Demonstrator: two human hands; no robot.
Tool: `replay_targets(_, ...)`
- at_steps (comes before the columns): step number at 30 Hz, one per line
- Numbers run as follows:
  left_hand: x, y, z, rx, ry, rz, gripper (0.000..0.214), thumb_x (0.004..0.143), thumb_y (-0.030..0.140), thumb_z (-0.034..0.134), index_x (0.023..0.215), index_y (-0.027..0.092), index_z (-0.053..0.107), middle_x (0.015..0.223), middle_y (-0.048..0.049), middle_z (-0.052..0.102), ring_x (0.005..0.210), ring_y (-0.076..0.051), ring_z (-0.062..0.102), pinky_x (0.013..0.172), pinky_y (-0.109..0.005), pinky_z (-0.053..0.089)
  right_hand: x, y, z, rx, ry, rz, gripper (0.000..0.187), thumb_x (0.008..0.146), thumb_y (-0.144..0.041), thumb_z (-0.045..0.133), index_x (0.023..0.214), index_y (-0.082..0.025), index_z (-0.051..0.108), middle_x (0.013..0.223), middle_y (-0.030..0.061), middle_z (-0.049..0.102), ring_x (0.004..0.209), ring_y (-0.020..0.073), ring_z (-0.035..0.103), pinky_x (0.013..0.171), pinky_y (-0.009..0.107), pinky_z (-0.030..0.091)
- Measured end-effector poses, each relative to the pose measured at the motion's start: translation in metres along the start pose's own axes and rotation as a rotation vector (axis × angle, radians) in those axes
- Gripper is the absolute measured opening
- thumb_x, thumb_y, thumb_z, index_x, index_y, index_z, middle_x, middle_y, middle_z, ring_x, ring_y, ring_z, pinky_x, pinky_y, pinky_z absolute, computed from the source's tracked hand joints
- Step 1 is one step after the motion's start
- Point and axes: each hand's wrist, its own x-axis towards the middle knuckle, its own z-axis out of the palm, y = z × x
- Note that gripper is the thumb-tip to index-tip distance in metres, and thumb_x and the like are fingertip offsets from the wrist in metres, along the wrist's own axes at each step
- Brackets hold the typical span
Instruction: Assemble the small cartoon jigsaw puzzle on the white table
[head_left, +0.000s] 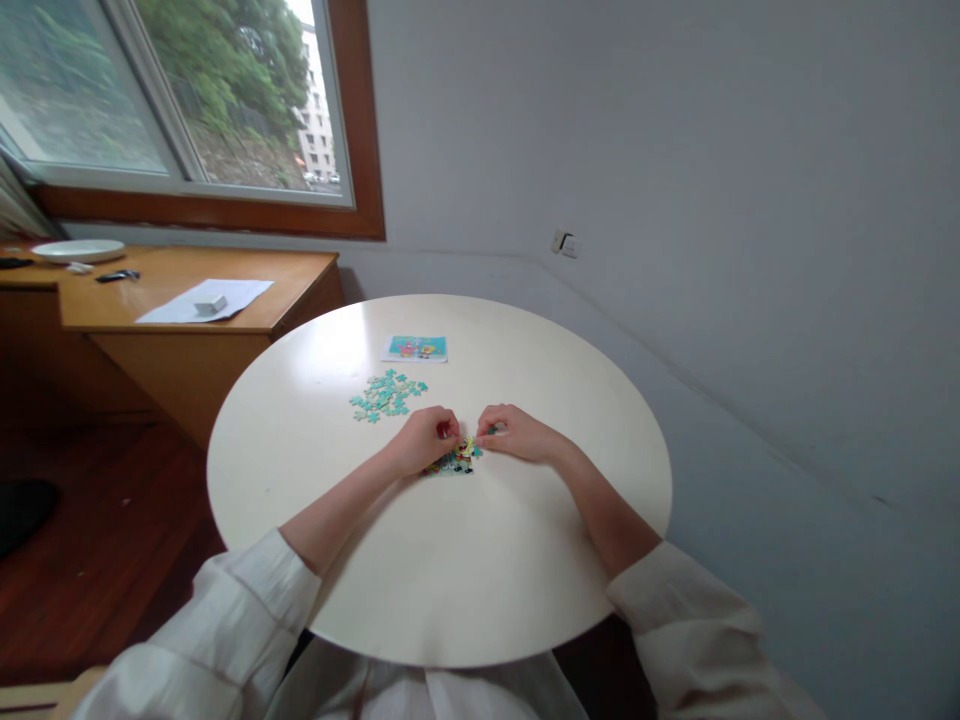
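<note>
A partly joined jigsaw puzzle lies flat on the round table, with a yellow cartoon figure at its right end. My left hand covers much of it, its fingers curled closed at the upper edge; what they pinch, if anything, is hidden. On the right side, my right hand has thumb and fingertips pinched on a small greenish puzzle piece at the puzzle's edge. Beyond my left hand is a loose pile of teal and pale green puzzle pieces.
A printed picture card with cartoon figures lies toward the far side of the round white table. At the left stands a wooden desk with a paper sheet, a small white box and a white plate.
</note>
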Motion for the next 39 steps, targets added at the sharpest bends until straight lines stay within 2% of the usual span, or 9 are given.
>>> replay_targets(8, 0.001, -0.006, 0.003, 0.064, -0.037, 0.034, 0.005, 0.064, 0.018, 0.055, 0.065, 0.016, 0.058, 0.067, -0.0008, 0.054, 0.062, -0.012, 0.048, 0.059, -0.023, 0.038, 0.0, 0.008, 0.004, -0.129, -0.017, 0.044, 0.015, 0.068, -0.029, 0.058, 0.066, -0.015, 0.062, 0.072, 0.0021, 0.058, 0.069, 0.0118, 0.051, 0.064, 0.023, 0.038)
replay_targets(19, 0.0, -0.008, 0.003, 0.055, -0.077, 0.049, 0.01, 0.063, 0.025, 0.061, 0.069, 0.017, 0.06, 0.07, -0.0008, 0.052, 0.061, -0.012, 0.047, 0.059, -0.023, 0.037, 0.0, -0.004, 0.004, -0.194, -0.001, 0.098, 0.013, 0.068, -0.027, 0.059, 0.062, -0.015, 0.059, 0.067, 0.0011, 0.056, 0.066, 0.0111, 0.049, 0.062, 0.022, 0.036)
replay_targets(30, 0.0, -0.005, 0.002, 0.08, -0.099, 0.048, 0.012, 0.064, 0.027, 0.061, 0.069, 0.017, 0.06, 0.071, -0.0011, 0.052, 0.062, -0.012, 0.048, 0.06, -0.022, 0.037, 0.0, -0.02, 0.003, -0.347, -0.021, 0.113, 0.012, 0.071, -0.025, 0.06, 0.062, -0.016, 0.058, 0.073, 0.0025, 0.06, 0.079, 0.0162, 0.049, 0.077, 0.031, 0.029)
replay_targets(39, 0.001, -0.006, 0.003, 0.085, -0.111, 0.055, 0.011, 0.065, 0.026, 0.059, 0.069, 0.016, 0.06, 0.07, -0.0004, 0.051, 0.063, -0.012, 0.048, 0.061, -0.022, 0.037, 0.001, -0.023, 0.005, -0.456, 0.035, 0.061, 0.017, 0.069, -0.024, 0.064, 0.058, -0.015, 0.054, 0.069, 0.0013, 0.058, 0.078, 0.0152, 0.046, 0.075, 0.03, 0.024)
